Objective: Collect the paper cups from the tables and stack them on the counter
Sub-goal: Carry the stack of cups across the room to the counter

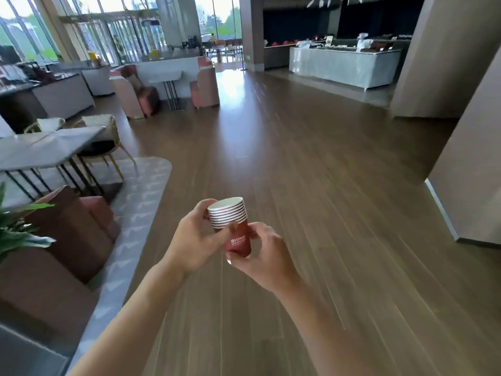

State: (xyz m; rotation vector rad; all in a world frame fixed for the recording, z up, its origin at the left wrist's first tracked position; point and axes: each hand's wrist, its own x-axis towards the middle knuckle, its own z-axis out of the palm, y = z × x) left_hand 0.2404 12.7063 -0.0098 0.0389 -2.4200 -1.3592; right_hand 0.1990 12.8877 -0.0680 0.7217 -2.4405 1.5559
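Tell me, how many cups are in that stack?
About 8, by the white rims showing. All sit nested in one stack of red paper cups, held over the floor: left hand near the rims, right hand at the bottom. Blur could hide one.

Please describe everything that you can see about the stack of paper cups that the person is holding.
The stack of paper cups is red outside and white inside, with white rolled rims lying close together near the top and white lettering on the outermost cup. The cups are nested mouth-up and the stack tilts slightly. It is held in the air above the wooden floor, in front of the person. The left hand grips it near the rims, and the right hand holds the lower part and base. Nothing else touches it.
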